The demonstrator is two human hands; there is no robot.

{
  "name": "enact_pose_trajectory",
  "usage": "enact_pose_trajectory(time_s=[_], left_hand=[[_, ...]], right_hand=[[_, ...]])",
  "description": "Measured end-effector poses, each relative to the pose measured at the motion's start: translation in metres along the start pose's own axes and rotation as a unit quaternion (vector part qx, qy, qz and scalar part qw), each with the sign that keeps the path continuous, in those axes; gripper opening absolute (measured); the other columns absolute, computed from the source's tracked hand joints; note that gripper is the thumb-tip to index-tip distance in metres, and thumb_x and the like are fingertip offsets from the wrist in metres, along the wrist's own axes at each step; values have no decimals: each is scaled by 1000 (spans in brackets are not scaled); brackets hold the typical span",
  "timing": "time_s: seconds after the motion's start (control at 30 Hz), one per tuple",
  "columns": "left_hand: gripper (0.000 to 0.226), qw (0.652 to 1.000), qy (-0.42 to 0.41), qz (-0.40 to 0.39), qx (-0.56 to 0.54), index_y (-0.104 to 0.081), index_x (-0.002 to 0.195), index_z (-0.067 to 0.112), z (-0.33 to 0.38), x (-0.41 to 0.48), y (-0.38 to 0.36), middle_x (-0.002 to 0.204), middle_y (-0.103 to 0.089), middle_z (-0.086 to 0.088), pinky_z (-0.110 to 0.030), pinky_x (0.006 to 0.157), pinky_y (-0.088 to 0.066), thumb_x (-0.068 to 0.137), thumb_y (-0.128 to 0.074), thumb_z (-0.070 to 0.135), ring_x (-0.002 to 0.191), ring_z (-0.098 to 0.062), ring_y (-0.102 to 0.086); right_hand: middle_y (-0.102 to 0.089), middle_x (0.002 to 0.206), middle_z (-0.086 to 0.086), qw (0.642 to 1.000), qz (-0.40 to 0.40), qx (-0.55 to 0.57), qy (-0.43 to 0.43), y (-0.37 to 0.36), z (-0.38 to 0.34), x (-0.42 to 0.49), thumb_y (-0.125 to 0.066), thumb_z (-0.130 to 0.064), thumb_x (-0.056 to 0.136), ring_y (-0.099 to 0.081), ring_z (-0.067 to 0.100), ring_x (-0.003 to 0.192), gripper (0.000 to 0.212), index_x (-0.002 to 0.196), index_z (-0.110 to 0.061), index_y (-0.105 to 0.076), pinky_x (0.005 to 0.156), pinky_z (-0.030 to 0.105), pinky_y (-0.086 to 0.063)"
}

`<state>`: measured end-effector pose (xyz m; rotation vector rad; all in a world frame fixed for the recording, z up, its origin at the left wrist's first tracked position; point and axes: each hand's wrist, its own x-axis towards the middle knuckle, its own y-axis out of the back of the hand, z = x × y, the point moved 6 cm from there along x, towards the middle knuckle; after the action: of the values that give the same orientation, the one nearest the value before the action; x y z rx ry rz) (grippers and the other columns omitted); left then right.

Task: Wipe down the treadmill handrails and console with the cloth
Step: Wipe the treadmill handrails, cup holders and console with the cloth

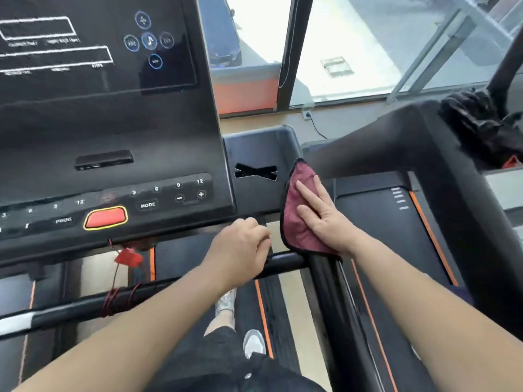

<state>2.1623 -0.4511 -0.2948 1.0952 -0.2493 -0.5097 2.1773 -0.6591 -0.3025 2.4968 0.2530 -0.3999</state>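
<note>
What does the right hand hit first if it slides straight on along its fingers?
The right hand lies flat on the maroon cloth, fingers aimed forward-left. Past the cloth's tip it would likely meet the console's grey side panel, right of its X-shaped slot; depth unclear.

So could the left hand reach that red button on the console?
Probably yes: the left hand sits just below the console edge, to the right of the red button, with nothing between them.
</note>
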Motion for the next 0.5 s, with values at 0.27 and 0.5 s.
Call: enact_pose_trajectory(time_s=[0.27, 0.5], left_hand=[[50, 998, 47, 1, 49, -65, 119, 10, 1, -28, -40, 107, -68, -10, -49, 87, -52, 104, -25, 37, 97, -38, -61], [49, 998, 27, 29, 41, -66, 116, 6, 7, -37, -39, 110, -69, -14, -49, 94, -51, 104, -28, 35, 102, -38, -62]], right_hand=[[-12, 169, -17, 999, -9, 46, -29, -11, 19, -64, -49, -35, 107, -12, -5, 151, 63, 159, -50, -16, 121, 13, -6], [12, 171, -2, 985, 15, -163, -57, -37, 33, -116, -39, -48, 106, -34, 32, 149, 68, 156, -55, 6, 116, 41, -33]])
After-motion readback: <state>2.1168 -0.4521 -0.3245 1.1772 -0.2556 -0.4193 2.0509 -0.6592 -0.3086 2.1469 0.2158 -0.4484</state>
